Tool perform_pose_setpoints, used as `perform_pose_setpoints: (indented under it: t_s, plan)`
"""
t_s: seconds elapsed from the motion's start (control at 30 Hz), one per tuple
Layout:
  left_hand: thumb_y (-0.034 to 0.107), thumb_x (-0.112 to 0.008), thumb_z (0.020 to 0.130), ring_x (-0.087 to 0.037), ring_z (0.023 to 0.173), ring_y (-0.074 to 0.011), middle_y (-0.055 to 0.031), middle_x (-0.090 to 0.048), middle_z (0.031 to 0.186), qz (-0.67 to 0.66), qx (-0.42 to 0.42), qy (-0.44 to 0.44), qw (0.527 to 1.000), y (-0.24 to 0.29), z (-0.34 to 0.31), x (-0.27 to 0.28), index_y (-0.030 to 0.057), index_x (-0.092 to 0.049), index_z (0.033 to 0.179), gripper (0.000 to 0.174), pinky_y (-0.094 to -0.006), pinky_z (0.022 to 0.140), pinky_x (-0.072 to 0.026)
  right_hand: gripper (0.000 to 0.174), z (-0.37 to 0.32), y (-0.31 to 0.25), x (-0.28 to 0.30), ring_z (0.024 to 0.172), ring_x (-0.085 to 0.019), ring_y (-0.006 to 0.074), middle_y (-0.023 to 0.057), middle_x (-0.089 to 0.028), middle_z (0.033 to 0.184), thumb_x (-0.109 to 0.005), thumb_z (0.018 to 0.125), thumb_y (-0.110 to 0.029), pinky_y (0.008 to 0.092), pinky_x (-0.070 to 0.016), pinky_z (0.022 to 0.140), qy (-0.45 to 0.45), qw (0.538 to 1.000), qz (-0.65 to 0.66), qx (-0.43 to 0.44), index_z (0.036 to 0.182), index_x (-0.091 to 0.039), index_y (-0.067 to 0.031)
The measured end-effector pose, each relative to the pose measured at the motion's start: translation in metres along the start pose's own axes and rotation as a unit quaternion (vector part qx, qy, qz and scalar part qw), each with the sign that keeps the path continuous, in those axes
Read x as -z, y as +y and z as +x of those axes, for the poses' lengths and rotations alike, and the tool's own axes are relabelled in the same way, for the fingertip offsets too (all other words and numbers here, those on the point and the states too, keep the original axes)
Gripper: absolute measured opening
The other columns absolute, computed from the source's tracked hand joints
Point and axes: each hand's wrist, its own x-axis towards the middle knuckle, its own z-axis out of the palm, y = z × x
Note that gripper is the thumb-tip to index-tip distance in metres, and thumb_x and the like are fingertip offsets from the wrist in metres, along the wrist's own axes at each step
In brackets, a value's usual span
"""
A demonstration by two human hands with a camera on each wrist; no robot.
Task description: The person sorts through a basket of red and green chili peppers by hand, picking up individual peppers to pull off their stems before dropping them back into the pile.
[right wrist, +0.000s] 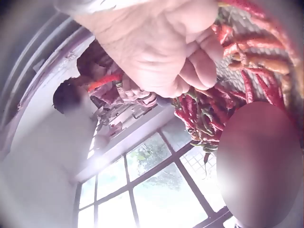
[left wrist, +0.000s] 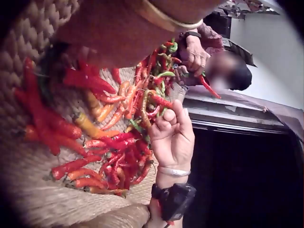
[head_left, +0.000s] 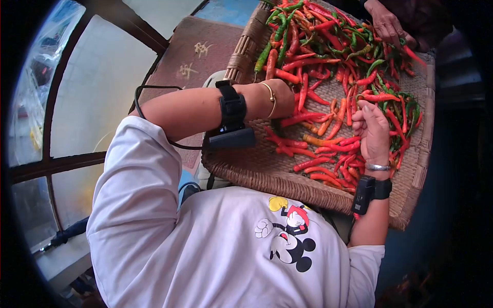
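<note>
My left hand (head_left: 280, 100), with a gold bangle at the wrist, is low over the red chili peppers (head_left: 303, 119) on the left side of a woven basket (head_left: 246, 164). Its fingers are hidden behind the back of the hand, and I cannot tell what they hold. In the left wrist view, red chilies (left wrist: 88, 80) show right beside it. My right hand (head_left: 374, 131) hovers over the basket's right part, palm inward and fingers loosely curled. No pepper shows in that palm in the right wrist view. A red chili (head_left: 382, 97) lies just beyond its fingertips.
Across the basket, another person's hand (head_left: 387, 23) holds a red chili (head_left: 414, 55) above a heap of red and green chilies (head_left: 318, 31). A loose pile of red chilies (head_left: 334, 164) lies near the front rim. A framed window (head_left: 102, 87) stands on the left.
</note>
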Motion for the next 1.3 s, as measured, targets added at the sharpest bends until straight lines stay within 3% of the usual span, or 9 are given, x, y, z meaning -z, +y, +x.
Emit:
perform_pose_setpoints:
  t_s: [0.2,0.4,0.5,0.57,0.87,0.93,1.07,1.17,1.3]
  plan:
    - [0.01,-0.057,0.065,-0.06,0.069,-0.0248,-0.0074,-0.061,0.07,0.012,0.009,0.041,0.999,-0.005,-0.009,0.031,0.0103,-0.063,0.077,0.014,-0.0343,0.058,-0.0492,0.02,-0.003,-0.004,-0.01,0.052,-0.049,0.0038,-0.0002,-0.055,0.066,-0.049,0.084,-0.018,0.0154,-0.038,0.045,-0.016,0.999,-0.036,-0.003,0.097,-0.052,-0.0022]
    - [0.014,-0.058,0.065,-0.058,0.066,-0.0251,-0.0079,-0.06,0.069,-0.14,0.014,0.032,0.989,-0.018,0.034,0.095,0.0121,-0.063,0.081,0.016,-0.0346,0.058,-0.0452,0.02,-0.001,-0.001,-0.004,0.052,-0.049,0.0035,-0.0004,-0.055,0.066,-0.049,0.084,-0.018,0.0156,-0.0378,0.045,-0.003,1.0,-0.025,0.014,0.095,-0.053,-0.0027]
    - [0.017,-0.061,0.065,-0.057,0.065,-0.0245,-0.0071,-0.06,0.07,-0.215,-0.024,0.116,0.969,-0.025,0.066,0.081,0.0109,-0.063,0.081,0.018,-0.0331,0.059,-0.0442,0.019,-0.001,0.0,0.0,0.053,-0.049,0.0035,-0.0003,-0.055,0.067,-0.049,0.084,-0.018,0.0158,-0.0379,0.045,0.019,0.999,-0.022,0.023,0.095,-0.053,-0.0039]
    - [0.023,-0.062,0.065,-0.057,0.07,-0.0229,-0.0071,-0.062,0.078,-0.333,-0.072,0.224,0.913,-0.026,0.085,0.054,0.0106,-0.064,0.084,0.022,-0.0319,0.064,-0.0444,0.017,-0.002,0.0,0.001,0.054,-0.05,0.0037,-0.0001,-0.056,0.069,-0.049,0.083,-0.017,0.0156,-0.0382,0.046,0.04,0.999,-0.005,0.014,0.094,-0.054,-0.0046]
    - [0.02,-0.063,0.066,-0.054,0.059,-0.0123,-0.0022,-0.059,0.065,-0.545,-0.058,0.106,0.829,-0.015,0.09,0.023,0.0072,-0.062,0.081,0.02,-0.0265,0.056,-0.0438,0.017,-0.003,0.001,-0.008,0.055,-0.048,0.0027,-0.0008,-0.054,0.072,-0.048,0.08,-0.008,0.0143,-0.0377,0.046,0.0,0.998,-0.067,-0.016,0.097,-0.052,-0.0038]
    - [0.018,-0.061,0.068,-0.051,0.055,-0.0082,0.0006,-0.056,0.062,-0.662,-0.088,0.085,0.739,-0.015,0.086,0.027,0.0055,-0.061,0.077,0.015,-0.0227,0.051,-0.042,0.011,-0.002,0.003,-0.005,0.052,-0.046,0.0026,-0.0016,-0.052,0.067,-0.05,0.08,-0.008,0.0142,-0.0373,0.045,-0.014,0.995,-0.094,-0.022,0.09,-0.052,-0.0036]
    - [0.015,-0.058,0.074,-0.047,0.053,-0.003,0.004,-0.054,0.063,-0.723,-0.05,0.085,0.684,-0.016,0.082,0.03,0.0044,-0.058,0.08,0.012,-0.018,0.047,-0.0385,0.009,-0.001,0.001,-0.003,0.049,-0.045,0.0029,-0.0018,-0.051,0.062,-0.053,0.08,-0.011,0.0146,-0.0365,0.043,0.002,0.993,-0.116,-0.024,0.085,-0.053,-0.0046]
    - [0.016,-0.059,0.074,-0.046,0.051,-0.0025,0.0042,-0.053,0.063,-0.736,-0.024,0.123,0.666,-0.025,0.086,0.026,0.005,-0.058,0.08,0.013,-0.0175,0.045,-0.0371,0.01,0.0,-0.011,0.006,0.048,-0.046,0.0035,-0.0011,-0.052,0.063,-0.053,0.08,-0.013,0.015,-0.0363,0.042,0.058,0.994,-0.085,-0.03,0.085,-0.053,-0.005]
    - [0.017,-0.06,0.075,-0.045,0.05,-0.0028,0.0049,-0.051,0.062,-0.726,0.012,0.166,0.667,-0.029,0.094,0.016,0.005,-0.057,0.078,0.013,-0.0176,0.045,-0.0365,0.012,0.001,-0.025,0.038,0.053,-0.049,0.0067,0.0023,-0.055,0.07,-0.051,0.083,-0.017,0.0194,-0.0403,0.047,0.13,0.982,0.092,0.106,0.088,-0.05,-0.0062]
